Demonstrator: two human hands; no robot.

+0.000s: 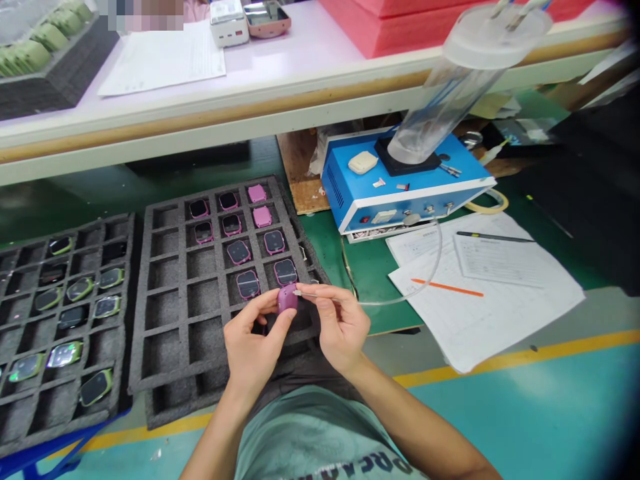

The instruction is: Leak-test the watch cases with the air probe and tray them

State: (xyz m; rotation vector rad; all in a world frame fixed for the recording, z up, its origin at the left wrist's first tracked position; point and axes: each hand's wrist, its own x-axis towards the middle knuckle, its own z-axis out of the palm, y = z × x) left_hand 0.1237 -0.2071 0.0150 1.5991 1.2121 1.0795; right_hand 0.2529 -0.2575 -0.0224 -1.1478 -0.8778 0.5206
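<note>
My left hand grips a purple watch case between thumb and fingers, over the near right part of a grey foam tray. In my right hand is the end of a thin clear tube, pinched between thumb and fingers. Its tip meets the upper right side of the case; whether it is pressed in I cannot tell. From there the tube curves up to the front of a blue box. Several purple-framed watches and two pink case pieces sit in the tray's compartments.
On the left, a second foam tray holds green-framed watches. A clear cylinder stands on the blue box. Right of it lie papers, an orange stick and a black pen. A raised shelf crosses behind, with red foam blocks.
</note>
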